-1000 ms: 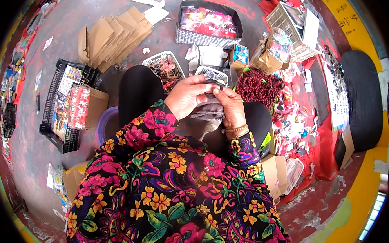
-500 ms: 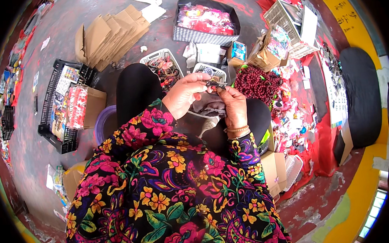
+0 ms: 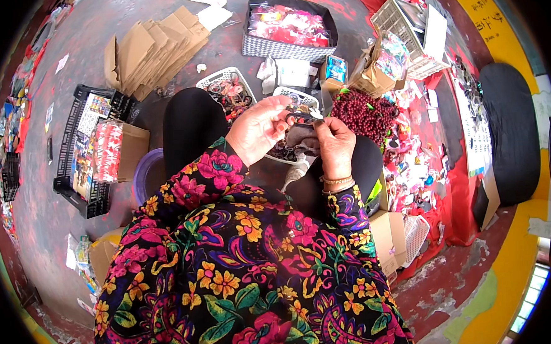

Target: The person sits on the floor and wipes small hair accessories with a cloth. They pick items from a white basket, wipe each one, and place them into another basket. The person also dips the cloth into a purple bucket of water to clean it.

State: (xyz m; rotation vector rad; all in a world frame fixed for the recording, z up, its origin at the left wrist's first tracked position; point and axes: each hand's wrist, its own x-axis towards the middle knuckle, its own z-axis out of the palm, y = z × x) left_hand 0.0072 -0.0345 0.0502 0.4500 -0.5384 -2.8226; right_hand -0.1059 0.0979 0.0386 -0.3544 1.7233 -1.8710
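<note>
A small dark piece, thin and partly glinting, is pinched between the fingertips of the left hand and the right hand. It lies roughly level, held up above the lap, just in front of a small white basket. Its finer make is too small to tell.

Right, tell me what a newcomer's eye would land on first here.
First the bright floral sleeves filling the lower middle, with the left hand and right hand pinching a small dark item between them above the lap. Then the heap of dark red beads just right of the hands, and the flattened cardboard at upper left.
</note>
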